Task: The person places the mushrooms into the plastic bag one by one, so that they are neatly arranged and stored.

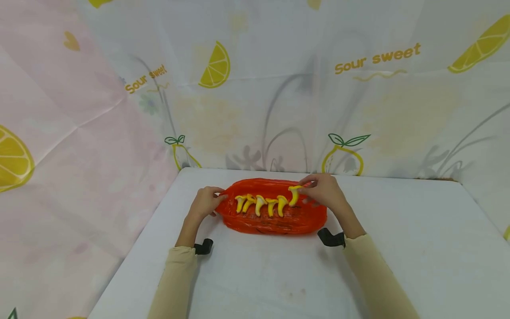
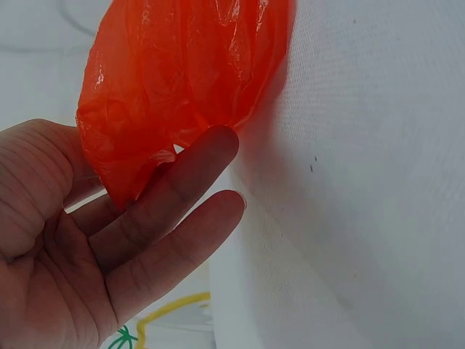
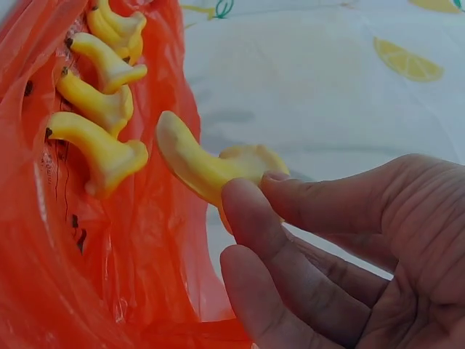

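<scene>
A red plastic bag (image 1: 275,223) lies spread on the white table. My left hand (image 1: 205,201) pinches its left end; in the left wrist view the bag's gathered edge runs between thumb and fingers, the lower fingers (image 2: 182,247) extended. At the bag's right end, my right hand (image 1: 323,191) pinches a yellow mushroom (image 3: 190,154) with a curved stem and flared cap. The right wrist view shows thumb and fingertips at the cap, the stem's tip pointing away from the hand. Several similar yellow mushrooms (image 1: 260,204) lie in a row across the bag, their stems toward me.
The white table (image 1: 263,274) stretches out on both sides of the bag. Behind it hangs a pale cloth (image 1: 255,110) printed with lemons and lettering. Black wrist mounts (image 1: 330,238) stick out inward from both forearms near the sleeves.
</scene>
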`<move>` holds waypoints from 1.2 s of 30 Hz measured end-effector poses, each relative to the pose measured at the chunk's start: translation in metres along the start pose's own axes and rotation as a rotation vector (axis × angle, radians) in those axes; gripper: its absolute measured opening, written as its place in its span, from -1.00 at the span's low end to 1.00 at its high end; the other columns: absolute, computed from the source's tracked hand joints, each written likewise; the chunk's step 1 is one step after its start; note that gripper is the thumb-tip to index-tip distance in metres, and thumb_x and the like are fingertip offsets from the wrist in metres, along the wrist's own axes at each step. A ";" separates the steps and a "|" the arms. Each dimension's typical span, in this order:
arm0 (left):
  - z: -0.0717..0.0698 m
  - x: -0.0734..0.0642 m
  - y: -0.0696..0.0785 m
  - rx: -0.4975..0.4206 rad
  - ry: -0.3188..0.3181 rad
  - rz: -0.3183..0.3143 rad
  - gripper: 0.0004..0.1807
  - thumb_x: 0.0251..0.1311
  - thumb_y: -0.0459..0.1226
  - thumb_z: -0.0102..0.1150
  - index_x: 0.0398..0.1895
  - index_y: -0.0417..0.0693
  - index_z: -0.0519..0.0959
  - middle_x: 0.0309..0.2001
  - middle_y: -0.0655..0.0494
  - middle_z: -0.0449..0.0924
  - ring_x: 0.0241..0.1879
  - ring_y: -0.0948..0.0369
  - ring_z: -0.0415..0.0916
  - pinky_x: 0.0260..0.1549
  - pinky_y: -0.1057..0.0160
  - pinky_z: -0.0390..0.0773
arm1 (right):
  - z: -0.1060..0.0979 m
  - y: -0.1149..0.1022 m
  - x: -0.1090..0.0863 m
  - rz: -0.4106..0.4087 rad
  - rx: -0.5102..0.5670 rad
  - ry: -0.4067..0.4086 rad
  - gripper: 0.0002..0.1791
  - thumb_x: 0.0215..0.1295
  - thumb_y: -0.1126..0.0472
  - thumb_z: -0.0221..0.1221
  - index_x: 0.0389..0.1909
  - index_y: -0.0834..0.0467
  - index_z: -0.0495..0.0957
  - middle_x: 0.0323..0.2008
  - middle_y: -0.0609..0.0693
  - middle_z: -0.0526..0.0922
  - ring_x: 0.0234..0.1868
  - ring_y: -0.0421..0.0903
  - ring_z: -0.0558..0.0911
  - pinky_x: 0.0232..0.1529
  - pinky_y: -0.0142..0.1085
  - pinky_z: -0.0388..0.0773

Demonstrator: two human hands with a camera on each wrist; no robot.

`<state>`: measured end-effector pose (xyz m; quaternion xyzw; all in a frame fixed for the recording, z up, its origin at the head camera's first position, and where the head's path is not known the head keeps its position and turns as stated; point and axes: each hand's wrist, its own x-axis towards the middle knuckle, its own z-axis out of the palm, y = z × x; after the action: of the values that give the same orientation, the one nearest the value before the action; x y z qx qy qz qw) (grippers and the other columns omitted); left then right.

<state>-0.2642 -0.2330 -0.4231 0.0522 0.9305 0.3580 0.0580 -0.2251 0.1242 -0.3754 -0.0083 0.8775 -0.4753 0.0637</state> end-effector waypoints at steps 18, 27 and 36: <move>-0.002 -0.001 -0.002 -0.011 0.001 0.007 -0.62 0.31 -0.23 0.24 0.12 -0.24 0.60 -0.10 -0.21 0.64 -0.52 0.15 0.60 -0.63 0.23 0.65 | 0.021 0.005 0.005 -0.005 -0.117 0.028 -0.72 0.27 0.22 0.29 -0.04 0.27 0.66 -0.40 0.08 0.72 -0.46 0.02 0.72 -0.35 -0.26 0.64; -0.002 0.000 -0.002 -0.009 -0.003 0.003 -0.61 0.31 -0.23 0.24 0.13 -0.24 0.60 -0.10 -0.21 0.64 -0.50 0.15 0.61 -0.63 0.23 0.65 | 0.028 0.019 0.009 0.042 -0.127 0.015 -0.72 0.24 0.23 0.31 -0.07 0.27 0.67 -0.31 0.11 0.69 -0.55 -0.08 0.70 -0.35 -0.27 0.62; -0.002 0.001 -0.004 -0.004 0.000 0.005 -0.62 0.31 -0.23 0.24 0.12 -0.25 0.60 -0.11 -0.22 0.65 -0.51 0.16 0.61 -0.64 0.23 0.65 | 0.033 0.029 0.012 0.047 -0.128 0.015 -0.75 0.23 0.23 0.32 -0.10 0.27 0.68 -0.18 0.16 0.68 -0.60 -0.13 0.68 -0.36 -0.33 0.60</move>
<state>-0.2659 -0.2372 -0.4243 0.0546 0.9295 0.3602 0.0572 -0.2320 0.1120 -0.4188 0.0119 0.9064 -0.4168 0.0677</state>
